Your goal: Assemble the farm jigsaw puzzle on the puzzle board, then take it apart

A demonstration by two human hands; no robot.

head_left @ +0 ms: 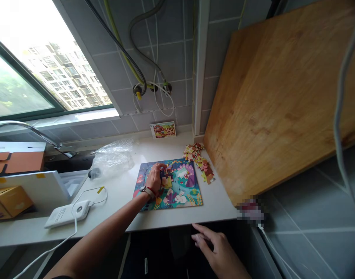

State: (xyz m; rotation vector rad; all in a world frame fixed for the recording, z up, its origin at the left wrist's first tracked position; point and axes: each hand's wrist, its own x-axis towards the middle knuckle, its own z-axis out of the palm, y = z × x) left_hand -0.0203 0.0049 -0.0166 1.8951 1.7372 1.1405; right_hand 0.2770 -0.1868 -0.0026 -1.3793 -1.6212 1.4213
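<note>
Jigsaw puzzle (pixel 180 193) lies flat on the bench (pixel 116 205), loose pieces (pixel 197 161) heaped within reach beside it, left hand (pixel 155 178) curled on top, its grip unclear, right hand (pixel 212 244) spread below the bench edge.

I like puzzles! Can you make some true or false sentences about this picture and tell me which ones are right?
1. The left hand is on the jigsaw puzzle. True.
2. The right hand is holding a puzzle piece. False: it is empty, near the counter's edge.
3. Loose puzzle pieces lie between the jigsaw puzzle and the wooden board. True.
4. The watch is on the right wrist. False: it is on the left wrist.
</note>
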